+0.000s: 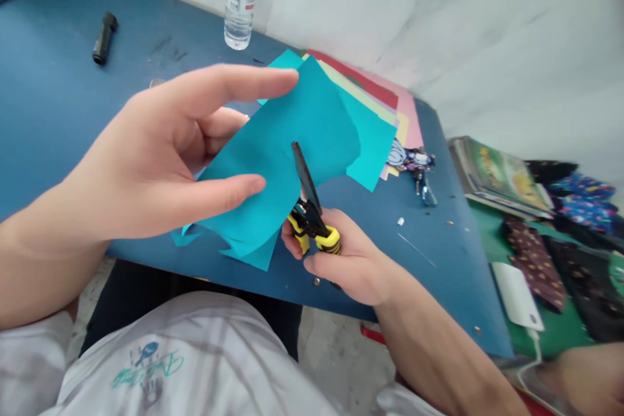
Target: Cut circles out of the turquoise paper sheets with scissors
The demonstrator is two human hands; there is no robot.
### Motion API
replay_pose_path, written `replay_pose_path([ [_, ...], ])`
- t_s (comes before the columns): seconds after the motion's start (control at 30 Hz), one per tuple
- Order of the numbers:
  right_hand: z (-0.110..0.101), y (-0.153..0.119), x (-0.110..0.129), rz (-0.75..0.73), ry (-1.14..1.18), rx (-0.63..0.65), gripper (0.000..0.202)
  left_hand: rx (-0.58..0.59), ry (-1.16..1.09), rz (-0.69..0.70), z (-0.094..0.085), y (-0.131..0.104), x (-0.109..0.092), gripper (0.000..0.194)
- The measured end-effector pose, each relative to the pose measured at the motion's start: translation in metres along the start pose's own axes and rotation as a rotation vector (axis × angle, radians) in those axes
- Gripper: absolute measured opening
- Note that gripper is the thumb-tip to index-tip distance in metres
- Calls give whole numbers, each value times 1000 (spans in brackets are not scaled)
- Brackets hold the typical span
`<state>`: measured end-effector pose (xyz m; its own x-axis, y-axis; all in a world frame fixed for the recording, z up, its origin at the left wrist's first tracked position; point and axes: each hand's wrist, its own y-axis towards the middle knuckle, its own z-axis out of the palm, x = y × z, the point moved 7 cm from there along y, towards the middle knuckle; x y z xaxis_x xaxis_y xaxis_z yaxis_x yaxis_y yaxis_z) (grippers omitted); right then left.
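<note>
A turquoise sheet of paper (244, 162) is held up above the blue table, its lower edge cut and ragged. My left hand (180, 149) grips it from the left, thumb on the near face and index finger stretched along the top; the other fingers are partly hidden behind it. In my right hand (346, 253) are scissors (309, 208) with black blades and yellow-and-black handles, the fingers closed around the handles. One blade lies across the paper's near face, while the other is hidden behind the sheet.
Coloured paper sheets (375, 88) and a bunch of keys (419, 166) lie beyond the paper. A water bottle (238, 10) stands by the wall, and a black cylinder (104, 39) lies far left. At right are magazines (502, 175) and a white corded device (517, 296).
</note>
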<state>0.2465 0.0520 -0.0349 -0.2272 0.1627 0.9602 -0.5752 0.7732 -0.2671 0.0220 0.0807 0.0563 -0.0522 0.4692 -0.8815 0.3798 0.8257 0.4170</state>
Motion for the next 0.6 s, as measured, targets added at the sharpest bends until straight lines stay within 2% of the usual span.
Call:
replay_pose_path([
  [0.07, -1, 0, -1, -5, 5, -6, 27, 25, -6, -93, 0, 1, 7, 62],
  [0.1, -1, -1, -1, -8, 4, -6, 28, -5, -18, -65, -2, 3, 7, 58],
  [0.13, -2, -1, -2, -10, 0, -2, 28, -36, -33, 8, -5, 5, 6, 57],
  [0.17, -2, -1, -2, -10, -7, -1, 28, -85, -86, 165, -8, 5, 0, 57],
  [0.23, -3, -1, -3, -9, -22, -12, 27, -137, -103, 238, -9, 7, 3, 45],
  [0.3, -3, -1, -4, -10, -25, -24, 27, -156, -81, 236, -8, 10, 7, 34],
  [0.47, 0, -2, -2, 2, 2, -22, 27, -154, -66, 267, -5, 11, 2, 43],
  [0.6, 0, -3, 0, 7, 36, -18, 25, -156, -81, 267, -5, 7, -3, 39],
])
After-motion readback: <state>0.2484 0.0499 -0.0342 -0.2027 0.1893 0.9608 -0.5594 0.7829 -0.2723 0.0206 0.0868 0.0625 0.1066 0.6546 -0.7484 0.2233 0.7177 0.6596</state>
